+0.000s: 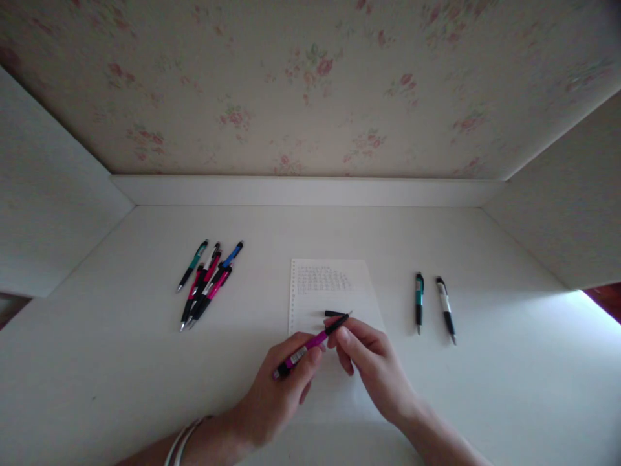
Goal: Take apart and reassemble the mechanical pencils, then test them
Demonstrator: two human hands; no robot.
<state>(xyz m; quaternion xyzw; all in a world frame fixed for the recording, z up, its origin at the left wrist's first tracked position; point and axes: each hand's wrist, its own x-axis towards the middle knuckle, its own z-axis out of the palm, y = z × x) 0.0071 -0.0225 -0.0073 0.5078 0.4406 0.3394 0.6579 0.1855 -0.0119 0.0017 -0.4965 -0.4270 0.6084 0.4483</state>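
Observation:
My left hand point(286, 375) is closed around a purple pen point(310, 344) with a black grip and a white label on its barrel. The pen slants up to the right, its tip pointing away from me. My right hand point(366, 353) pinches near the black front part of the same pen, thumb and fingertips together. Just beyond the right fingertips shows a short black piece point(334, 314); whether it lies on the paper or is held, I cannot tell. Both hands are over a lined sheet of paper point(339, 301) with handwriting at its top.
On the left of the white desk point(145, 375) lies a loose pile of several pens point(206, 288) in pink, blue, teal and white. To the right, a teal pen point(419, 303) and a white pen point(446, 309) lie side by side. Side panels and a flowered wall point(310, 84) enclose the desk.

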